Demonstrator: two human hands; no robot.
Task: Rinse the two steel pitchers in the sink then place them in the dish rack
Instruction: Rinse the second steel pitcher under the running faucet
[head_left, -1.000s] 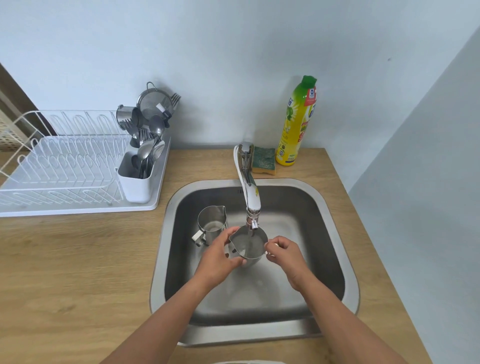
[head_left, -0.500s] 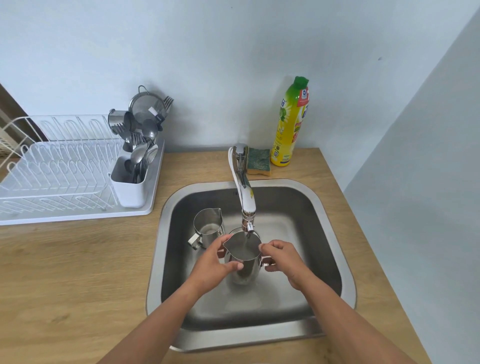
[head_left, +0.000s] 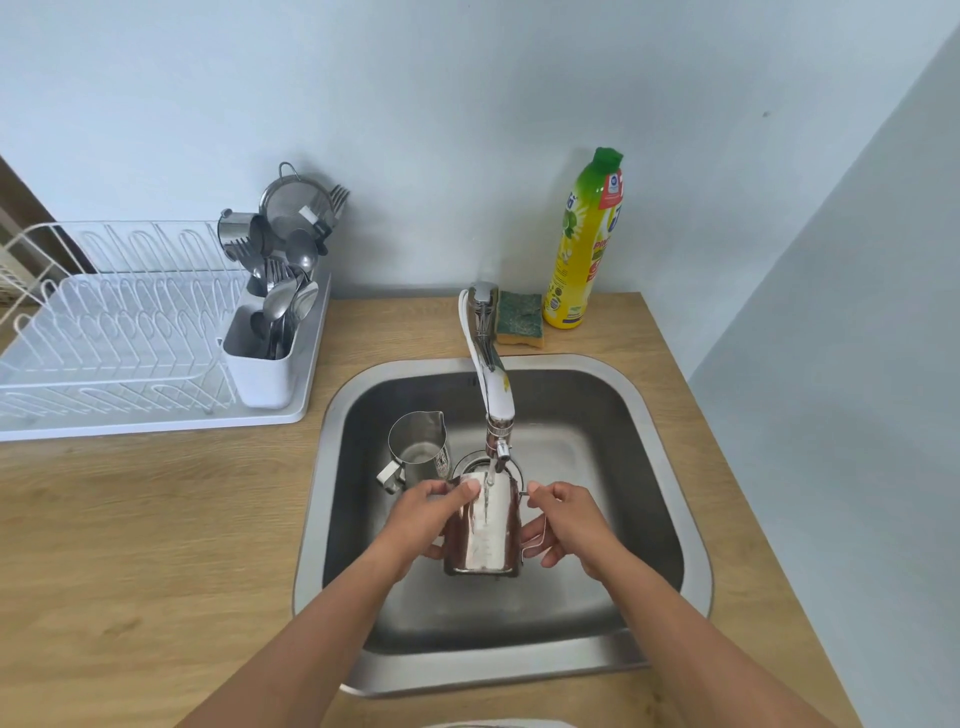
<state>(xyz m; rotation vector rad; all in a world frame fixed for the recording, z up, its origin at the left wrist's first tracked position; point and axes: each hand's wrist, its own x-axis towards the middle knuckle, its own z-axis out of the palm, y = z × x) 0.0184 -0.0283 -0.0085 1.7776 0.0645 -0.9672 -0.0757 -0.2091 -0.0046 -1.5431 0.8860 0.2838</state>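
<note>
A steel pitcher (head_left: 485, 525) is tipped away from me over the steel sink (head_left: 665, 457), its side and base facing me. Water from the tap (head_left: 493, 400) runs down its outer wall. My left hand (head_left: 423, 514) grips its left side. My right hand (head_left: 563, 519) holds its wire handle on the right. The second steel pitcher (head_left: 415, 449) stands upright on the sink floor at the back left, touching neither hand. The white dish rack (head_left: 114, 338) sits on the counter to the left.
A white cutlery holder (head_left: 260, 364) full of spoons, forks and a strainer stands at the rack's right end. A green-and-yellow sponge (head_left: 519, 318) and a yellow dish soap bottle (head_left: 584, 244) stand behind the sink. Walls close the back and right.
The held pitcher was upright with water filling it; now it is tipped forward, mouth away from me, water running over its outside. Both hands shifted lower along it.
</note>
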